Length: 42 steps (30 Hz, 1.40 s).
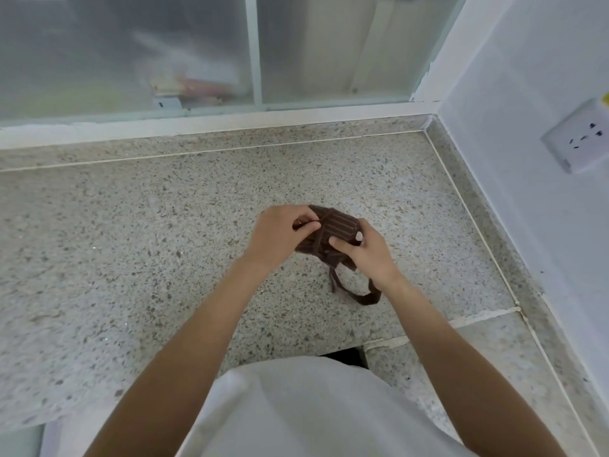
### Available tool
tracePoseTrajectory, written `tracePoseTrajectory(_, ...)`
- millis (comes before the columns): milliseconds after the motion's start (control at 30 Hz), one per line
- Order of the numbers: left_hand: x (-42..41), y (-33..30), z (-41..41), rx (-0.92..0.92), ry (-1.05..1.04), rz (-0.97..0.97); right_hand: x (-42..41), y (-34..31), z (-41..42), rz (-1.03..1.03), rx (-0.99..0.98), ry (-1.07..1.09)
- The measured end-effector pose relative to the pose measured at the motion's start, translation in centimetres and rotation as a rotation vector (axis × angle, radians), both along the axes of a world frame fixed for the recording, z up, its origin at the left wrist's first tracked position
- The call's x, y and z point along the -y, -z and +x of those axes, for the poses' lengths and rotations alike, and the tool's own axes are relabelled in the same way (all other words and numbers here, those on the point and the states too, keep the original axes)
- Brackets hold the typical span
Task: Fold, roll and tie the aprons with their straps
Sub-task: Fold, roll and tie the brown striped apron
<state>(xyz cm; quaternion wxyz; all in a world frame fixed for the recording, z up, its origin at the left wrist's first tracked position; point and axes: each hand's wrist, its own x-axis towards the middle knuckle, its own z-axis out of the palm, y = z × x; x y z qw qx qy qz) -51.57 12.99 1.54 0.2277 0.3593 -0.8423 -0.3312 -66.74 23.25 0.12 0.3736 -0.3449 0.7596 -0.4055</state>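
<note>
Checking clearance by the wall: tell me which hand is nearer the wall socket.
Right. The right hand grips the apron roll's socket-side end; the left hand holds its far end, farther from the wall socket.

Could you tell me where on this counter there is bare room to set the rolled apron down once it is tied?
The speckled counter is bare left of the left hand, back to the window sill. Also bare between the apron roll and the right wall's socket. Only the middle is crowded: both hands, right hand, and the loose strap.

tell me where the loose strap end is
In the head view, the loose strap loops on the speckled countertop just below the rolled brown apron, beside the right hand wrist.
</note>
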Motion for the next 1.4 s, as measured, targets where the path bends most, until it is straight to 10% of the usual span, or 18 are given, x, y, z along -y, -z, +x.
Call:
tracePoseTrajectory(167, 0.2, 1.9, 1.0, -0.079, -0.083, -0.099, 2.0, 2.0, 1.8, -0.042, 0.7, 0.289)
tracePoseTrajectory(467, 2.2, 8.4, -0.5, 0.041, -0.179, 0.227, 5.3, 7.4, 2.2, 0.08, 0.742, 0.566)
tracePoseTrajectory(600, 3.0, 9.7, -2.0, 0.046, -0.186, 0.286, 5.8, 8.4, 1.4, 0.11, 0.507, 0.537)
tracePoseTrajectory(767, 3.0, 11.1, -2.8, 0.055, -0.133, 0.254, 4.9, 8.9, -0.4, 0.36, -0.319, 0.195)
tracePoseTrajectory(867, 2.7, 11.4, -3.5, -0.005, -0.117, 0.227, 4.7, 8.2, -0.7, 0.032, -0.664, 0.078)
tracePoseTrajectory(1200, 2.6, 12.2, -2.9, -0.061, -0.182, 0.123, 8.0, 7.2, -2.3, -0.074, -1.026, -0.603)
tracePoseTrajectory(1400, 1.2, 14.4, -2.1, 0.24, 0.03, -0.174, 8.8, 6.9, -2.1, -0.031, -1.286, -0.847)
